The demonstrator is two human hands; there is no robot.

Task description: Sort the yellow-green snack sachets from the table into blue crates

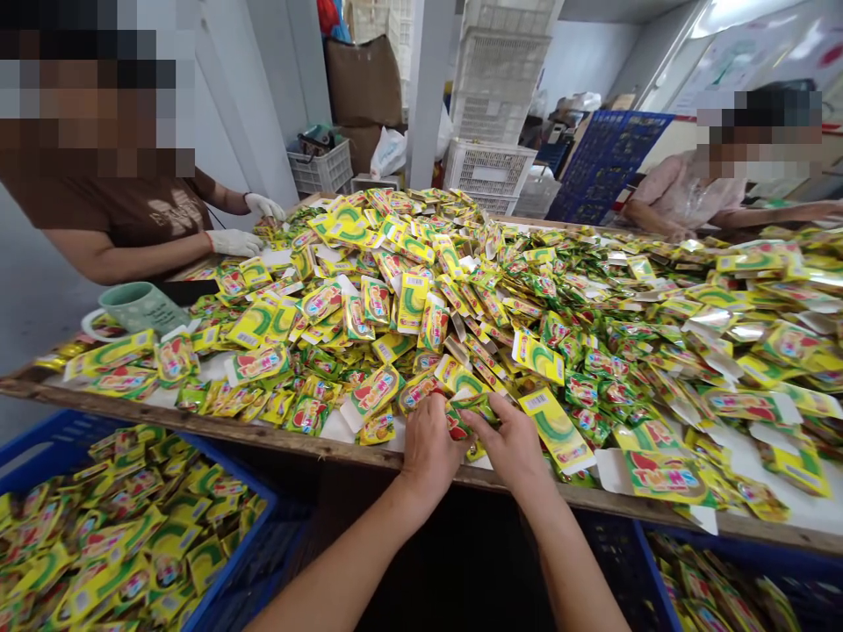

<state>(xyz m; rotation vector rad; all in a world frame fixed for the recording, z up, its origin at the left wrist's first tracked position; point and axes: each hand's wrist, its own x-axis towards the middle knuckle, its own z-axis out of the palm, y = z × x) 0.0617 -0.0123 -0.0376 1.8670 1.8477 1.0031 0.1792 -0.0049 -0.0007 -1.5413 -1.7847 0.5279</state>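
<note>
My left hand (428,448) and my right hand (510,443) meet at the near edge of the table (198,423). Both are closed round a small green and red sachet (464,414), pinching it between fingers and thumbs. A deep pile of yellow and green sachets (421,298) covers the tabletop in front of them. A larger yellow packet (557,430) lies just right of my right hand.
A blue crate (260,518) full of sachets sits below the table at left, another (665,562) at right. A green mug (135,307) stands at the left edge. A person in white gloves (234,241) works at left, another person (685,197) at far right. White crates (491,105) stack behind.
</note>
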